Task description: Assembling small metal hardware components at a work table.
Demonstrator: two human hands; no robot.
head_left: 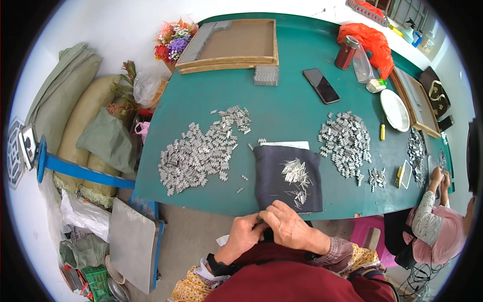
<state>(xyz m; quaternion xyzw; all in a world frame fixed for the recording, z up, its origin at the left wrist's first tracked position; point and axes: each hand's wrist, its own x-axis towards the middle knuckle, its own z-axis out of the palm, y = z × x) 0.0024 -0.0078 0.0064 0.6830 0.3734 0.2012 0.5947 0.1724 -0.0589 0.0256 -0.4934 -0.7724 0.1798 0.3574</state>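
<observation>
Just off the near edge of the table, my left hand and my right hand meet with their fingers pinched together. Whatever they hold is too small or too covered to make out. In front of them a dark cloth lies on the table, with a heap of thin silvery pins on it. To the left spreads a large pile of small, grey, toothed metal pieces. A second pile of similar pieces lies right of the cloth, with a smaller cluster beside it.
A wooden tray partly lined with grey pieces stands at the back. Toward the right are a phone, a red flask, a white plate and a yellow-handled screwdriver. Another person's hands work at the far right.
</observation>
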